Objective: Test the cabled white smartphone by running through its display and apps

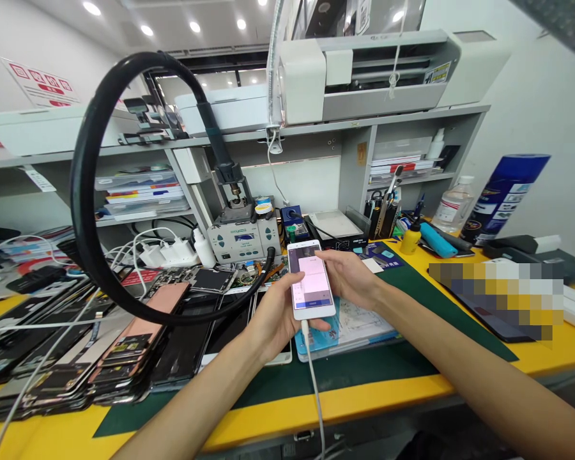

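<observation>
A white smartphone [310, 281] with a lit pinkish screen is held above the green mat [364, 364]. My left hand [273, 316] grips it from the left and below, thumb lying across its bottom edge. My right hand [347, 276] holds its right side, with a finger reaching onto the screen. A white cable [315, 383] hangs from the phone's bottom and drops over the front edge of the yellow bench [278, 415].
Stacks of phone screens and back covers [100, 358] fill the left of the bench. A black hose [84, 191] loops up from a grey soldering station [242, 239]. Bottles, a blue can [503, 191] and tool holders stand at the right; shelves rise behind.
</observation>
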The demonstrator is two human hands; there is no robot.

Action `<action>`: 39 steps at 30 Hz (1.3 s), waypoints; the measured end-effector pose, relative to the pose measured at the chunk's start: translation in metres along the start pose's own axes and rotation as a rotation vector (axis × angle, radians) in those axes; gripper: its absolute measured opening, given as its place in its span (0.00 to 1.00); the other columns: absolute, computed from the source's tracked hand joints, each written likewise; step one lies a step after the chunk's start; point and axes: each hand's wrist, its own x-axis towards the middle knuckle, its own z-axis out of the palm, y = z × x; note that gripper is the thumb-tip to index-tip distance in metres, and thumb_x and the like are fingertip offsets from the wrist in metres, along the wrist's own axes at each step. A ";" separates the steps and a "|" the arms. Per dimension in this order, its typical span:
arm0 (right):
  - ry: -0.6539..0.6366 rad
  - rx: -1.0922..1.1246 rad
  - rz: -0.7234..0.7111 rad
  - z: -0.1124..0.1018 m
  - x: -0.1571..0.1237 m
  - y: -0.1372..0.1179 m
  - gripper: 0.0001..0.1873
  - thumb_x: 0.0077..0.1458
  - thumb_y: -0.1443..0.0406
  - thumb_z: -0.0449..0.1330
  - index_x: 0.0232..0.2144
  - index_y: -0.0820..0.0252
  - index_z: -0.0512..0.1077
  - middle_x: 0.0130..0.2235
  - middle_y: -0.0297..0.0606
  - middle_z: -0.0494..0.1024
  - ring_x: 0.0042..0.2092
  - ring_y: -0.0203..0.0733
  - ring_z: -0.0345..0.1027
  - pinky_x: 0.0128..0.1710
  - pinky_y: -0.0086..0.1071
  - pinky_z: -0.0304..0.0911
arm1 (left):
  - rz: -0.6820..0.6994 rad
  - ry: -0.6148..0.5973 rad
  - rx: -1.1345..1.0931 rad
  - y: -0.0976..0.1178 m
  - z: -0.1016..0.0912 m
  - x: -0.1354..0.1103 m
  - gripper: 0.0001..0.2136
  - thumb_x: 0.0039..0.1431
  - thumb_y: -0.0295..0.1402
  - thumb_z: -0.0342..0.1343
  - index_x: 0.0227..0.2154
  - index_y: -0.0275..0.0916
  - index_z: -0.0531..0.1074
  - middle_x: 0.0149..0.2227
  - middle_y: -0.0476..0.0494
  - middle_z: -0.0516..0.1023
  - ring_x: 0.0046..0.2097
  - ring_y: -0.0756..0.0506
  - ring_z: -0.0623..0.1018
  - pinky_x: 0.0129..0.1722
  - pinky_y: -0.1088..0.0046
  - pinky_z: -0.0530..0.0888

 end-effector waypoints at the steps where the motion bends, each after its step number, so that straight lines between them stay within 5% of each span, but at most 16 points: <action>1: 0.000 -0.001 0.004 0.000 0.000 0.000 0.21 0.61 0.54 0.51 0.48 0.60 0.73 0.39 0.41 0.81 0.39 0.49 0.71 0.38 0.36 0.61 | -0.002 -0.017 -0.028 0.001 0.000 -0.001 0.21 0.63 0.36 0.51 0.56 0.33 0.65 0.41 0.33 0.79 0.35 0.40 0.80 0.27 0.64 0.81; 15: 0.030 -0.030 -0.030 -0.001 0.001 0.002 0.17 0.47 0.66 0.60 0.42 0.62 0.75 0.34 0.40 0.80 0.36 0.46 0.69 0.37 0.37 0.60 | -0.005 -0.036 -0.133 0.002 0.000 -0.001 0.20 0.63 0.34 0.48 0.56 0.33 0.65 0.42 0.34 0.79 0.38 0.41 0.81 0.31 0.64 0.81; 23: 0.024 -0.023 -0.024 -0.002 0.001 0.003 0.16 0.48 0.65 0.60 0.41 0.61 0.75 0.35 0.41 0.80 0.37 0.48 0.70 0.37 0.38 0.61 | 0.009 0.026 -0.010 -0.004 -0.005 0.002 0.22 0.59 0.30 0.54 0.56 0.33 0.63 0.40 0.34 0.79 0.34 0.42 0.81 0.26 0.67 0.80; 39: -0.022 -0.013 -0.008 -0.002 0.000 0.001 0.21 0.40 0.73 0.57 0.41 0.62 0.73 0.37 0.40 0.79 0.37 0.46 0.70 0.34 0.35 0.60 | 0.019 -0.056 -0.209 0.004 0.000 -0.002 0.22 0.64 0.43 0.47 0.54 0.33 0.67 0.43 0.34 0.77 0.39 0.40 0.79 0.33 0.62 0.80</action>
